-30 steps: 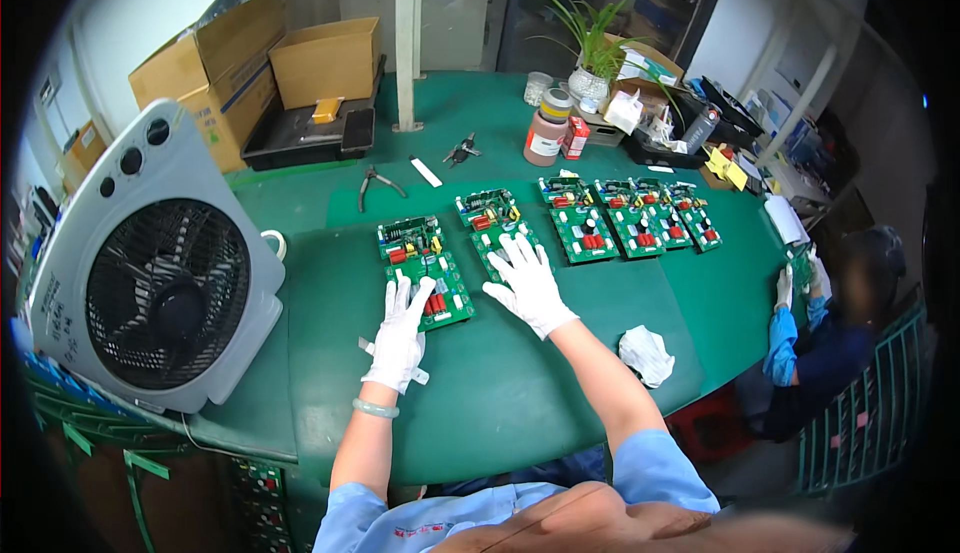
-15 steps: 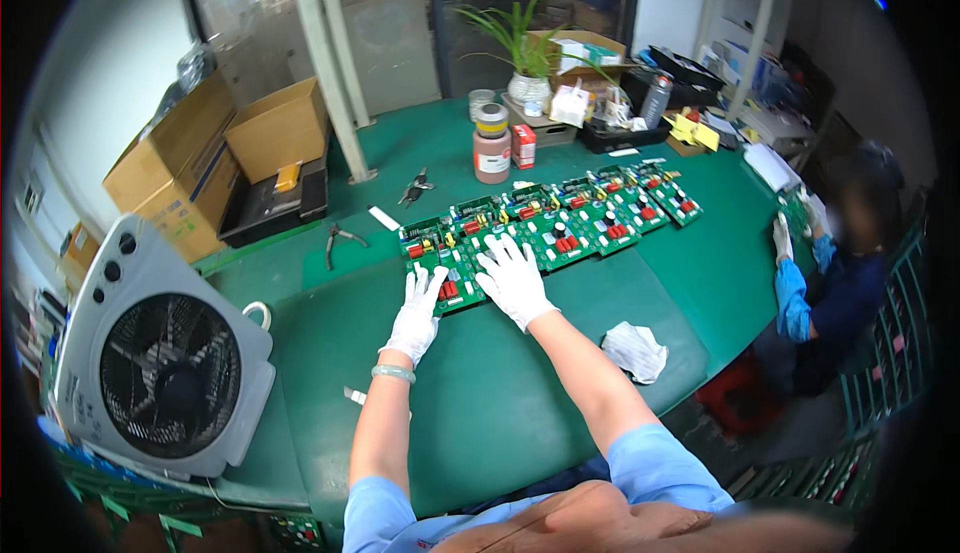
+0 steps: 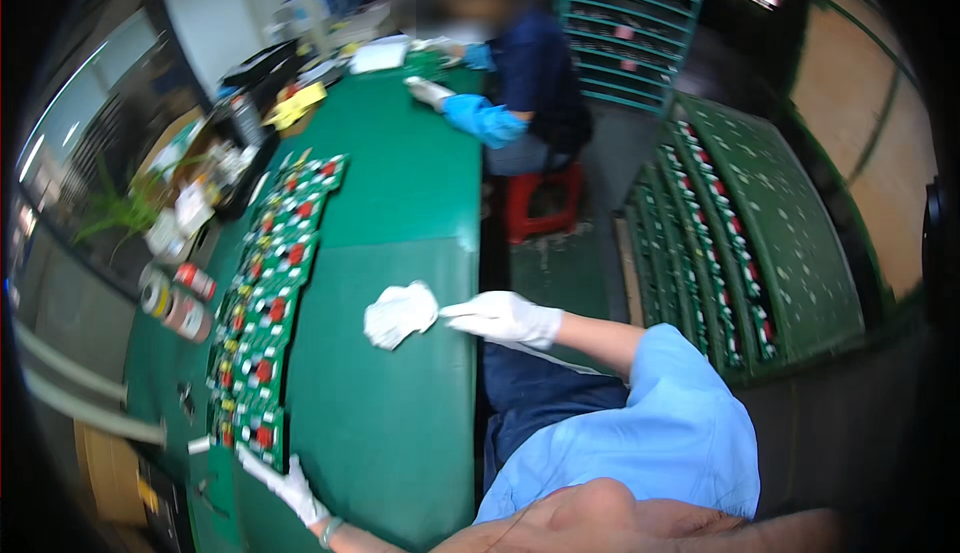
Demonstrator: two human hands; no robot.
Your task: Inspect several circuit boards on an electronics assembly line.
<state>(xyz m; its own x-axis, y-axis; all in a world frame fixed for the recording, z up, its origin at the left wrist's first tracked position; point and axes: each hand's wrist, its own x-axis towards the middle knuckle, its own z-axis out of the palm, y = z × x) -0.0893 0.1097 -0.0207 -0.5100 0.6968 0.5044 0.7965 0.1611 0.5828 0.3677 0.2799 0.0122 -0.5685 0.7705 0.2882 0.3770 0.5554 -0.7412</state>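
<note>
A row of green circuit boards (image 3: 265,338) with red and yellow parts stretches along the left of the table. At the row's near end, my left hand (image 3: 285,485), in a white glove, has its fingers stretched out beside the last board; whether it touches the board is unclear. My right hand (image 3: 505,319), also gloved in white, reaches over the table edge with its fingers extended and nothing visible in them. Its fingertips are just right of a crumpled white cloth (image 3: 400,315) on the green tabletop, with a small gap between.
Across the table a co-worker in blue sleeves (image 3: 485,121) handles a green board (image 3: 428,61). A red stool (image 3: 545,201) stands under them. To the right is a rack (image 3: 770,243) loaded with circuit boards. Left of the row stand a jar (image 3: 178,313) and a potted plant (image 3: 125,203).
My view has swung to the right, bringing the rack into sight. My right hand has left the boards and moved to the cloth. My left hand stays near the row's end.
</note>
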